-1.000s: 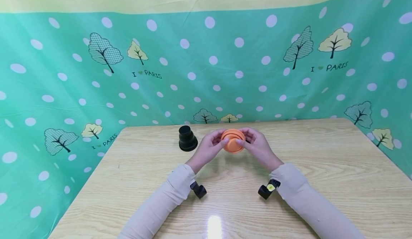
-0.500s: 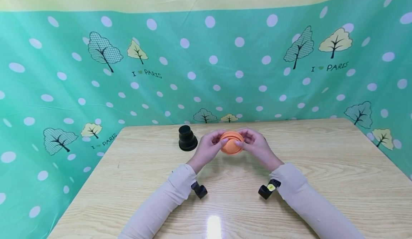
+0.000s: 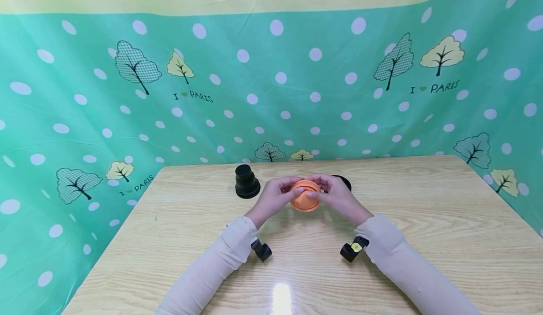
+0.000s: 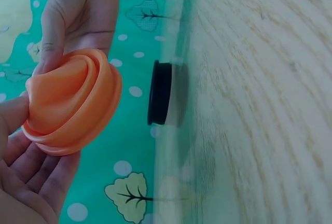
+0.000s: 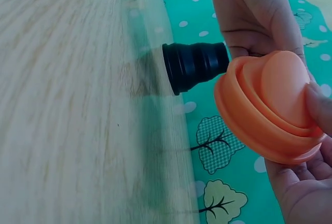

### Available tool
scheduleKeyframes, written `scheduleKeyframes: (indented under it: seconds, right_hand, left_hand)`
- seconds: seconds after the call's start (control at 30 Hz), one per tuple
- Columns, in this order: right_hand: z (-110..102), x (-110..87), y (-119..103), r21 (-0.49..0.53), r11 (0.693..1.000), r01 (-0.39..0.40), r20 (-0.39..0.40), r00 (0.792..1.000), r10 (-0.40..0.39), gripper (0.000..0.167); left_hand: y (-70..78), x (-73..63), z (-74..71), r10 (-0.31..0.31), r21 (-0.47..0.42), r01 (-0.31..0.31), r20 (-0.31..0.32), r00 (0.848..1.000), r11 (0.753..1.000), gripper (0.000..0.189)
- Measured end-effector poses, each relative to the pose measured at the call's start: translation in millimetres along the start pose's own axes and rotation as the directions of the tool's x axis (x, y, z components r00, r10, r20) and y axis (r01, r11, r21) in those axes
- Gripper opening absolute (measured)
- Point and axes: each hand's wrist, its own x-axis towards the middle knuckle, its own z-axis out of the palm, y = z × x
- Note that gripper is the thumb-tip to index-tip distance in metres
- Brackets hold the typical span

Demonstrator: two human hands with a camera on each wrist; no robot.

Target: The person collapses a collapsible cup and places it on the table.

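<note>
An orange collapsible cup, soft and partly folded into rings, is held off the table between both hands. My left hand grips its left side and my right hand its right side, thumbs pressing on the near face. In the left wrist view the cup looks tilted, with its folded middle skewed to one side. The right wrist view shows the bulging middle of the cup under a thumb. Some fingertips are hidden behind the cup.
A black stepped collapsible cup stands narrow end up, left of the hands. Behind my right hand lies a flat black round piece, partly hidden. The wooden table ends at a green dotted curtain.
Both hands and the orange cup have come slightly nearer and lower. The thumbs have drawn closer together on the cup. More of the flat black piece shows behind my right hand.
</note>
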Motion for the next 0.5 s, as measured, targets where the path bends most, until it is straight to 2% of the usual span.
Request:
scheduleKeyframes:
  seconds: [0.1,0.2,0.33,0.5]
  right_hand:
    - [0.5,0.4,0.0,0.013,1.000,-0.004,-0.028,1.000,0.004,0.041]
    - [0.6,1.5,0.4,0.050,0.999,-0.016,-0.087,0.996,0.021,0.041]
    - [0.0,2.3,0.3,0.109,0.994,-0.019,-0.163,0.986,0.036,0.042]
    - [0.4,2.4,0.0,0.136,0.991,-0.010,-0.194,0.980,0.036,0.041]
  left_hand:
    - [-0.4,0.9,-1.7,-0.028,-0.022,0.027,-0.011,1.000,0.999,0.040]
    - [1.1,1.3,-3.3,-0.049,-0.038,0.048,-0.024,0.999,0.998,0.042]
    - [1.3,1.7,-3.7,-0.075,-0.070,0.074,-0.011,0.997,0.995,0.045]
    - [0.1,2.1,-1.4,-0.078,-0.079,0.078,-0.004,0.997,0.994,0.046]
